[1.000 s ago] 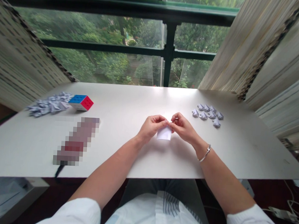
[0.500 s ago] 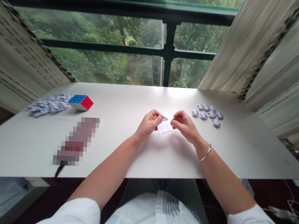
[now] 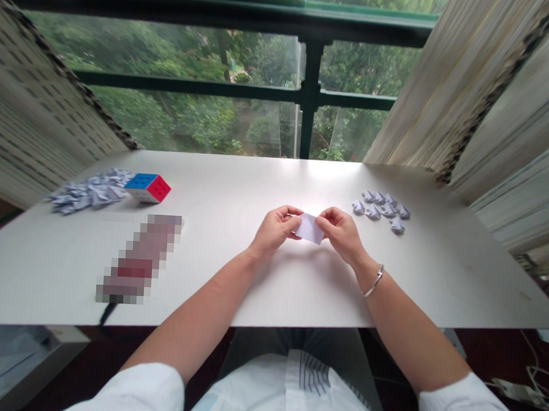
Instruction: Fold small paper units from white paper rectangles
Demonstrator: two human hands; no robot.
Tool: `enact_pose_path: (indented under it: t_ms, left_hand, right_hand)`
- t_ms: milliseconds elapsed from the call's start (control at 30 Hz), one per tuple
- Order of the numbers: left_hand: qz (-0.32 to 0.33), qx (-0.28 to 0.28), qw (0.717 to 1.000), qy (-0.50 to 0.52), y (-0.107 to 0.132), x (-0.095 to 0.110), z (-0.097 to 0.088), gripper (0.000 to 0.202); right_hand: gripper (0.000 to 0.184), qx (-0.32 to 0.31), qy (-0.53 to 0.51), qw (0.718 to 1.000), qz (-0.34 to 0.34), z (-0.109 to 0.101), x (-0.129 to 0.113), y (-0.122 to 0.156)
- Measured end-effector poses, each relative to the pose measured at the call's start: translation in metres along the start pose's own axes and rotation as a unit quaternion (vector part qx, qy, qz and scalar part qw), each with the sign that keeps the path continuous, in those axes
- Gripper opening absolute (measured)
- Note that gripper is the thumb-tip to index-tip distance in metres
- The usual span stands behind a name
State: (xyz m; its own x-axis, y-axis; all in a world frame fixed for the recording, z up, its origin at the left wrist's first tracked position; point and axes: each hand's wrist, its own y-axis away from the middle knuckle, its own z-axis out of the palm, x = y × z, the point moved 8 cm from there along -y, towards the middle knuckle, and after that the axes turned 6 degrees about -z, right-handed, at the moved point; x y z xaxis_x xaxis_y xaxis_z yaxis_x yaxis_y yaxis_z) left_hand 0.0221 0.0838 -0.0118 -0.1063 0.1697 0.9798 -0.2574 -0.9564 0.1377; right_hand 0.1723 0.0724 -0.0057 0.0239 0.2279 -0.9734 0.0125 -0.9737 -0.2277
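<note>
- Centrally, a white paper piece point(image 3: 310, 229) is pinched over the worktop point(image 3: 297, 292) by the left hand point(image 3: 275, 231) and right hand point(image 3: 340, 231).
- Folded paper shapes point(image 3: 388, 211) are clustered farther right.

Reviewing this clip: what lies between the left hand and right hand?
In the head view, a small white paper spans the gap, pinched by the left hand and the right hand.

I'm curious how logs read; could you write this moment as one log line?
left hand: pinching white paper | right hand: pinching same paper | puzzle cube: beside folded-paper pile
</note>
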Motion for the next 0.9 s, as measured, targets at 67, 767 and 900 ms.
enact_pose_path:
  t_ms: [67,767,900]
  left_hand:
    - [-0.017,-0.006,1.000,0.013,0.001,-0.002,0.002,0.029]
    - [-0.004,0.000,0.998,0.056,0.002,-0.001,-0.001,0.038]
    - [-0.008,-0.015,0.997,0.072,0.003,-0.002,0.003,0.043]
  right_hand:
    - [0.023,0.017,0.036,0.999,-0.025,-0.004,0.001,-0.001]
    - [0.028,0.001,0.026,0.998,-0.058,0.002,-0.007,0.004]
    - [0.026,0.029,0.014,0.998,-0.056,-0.004,-0.009,0.003]
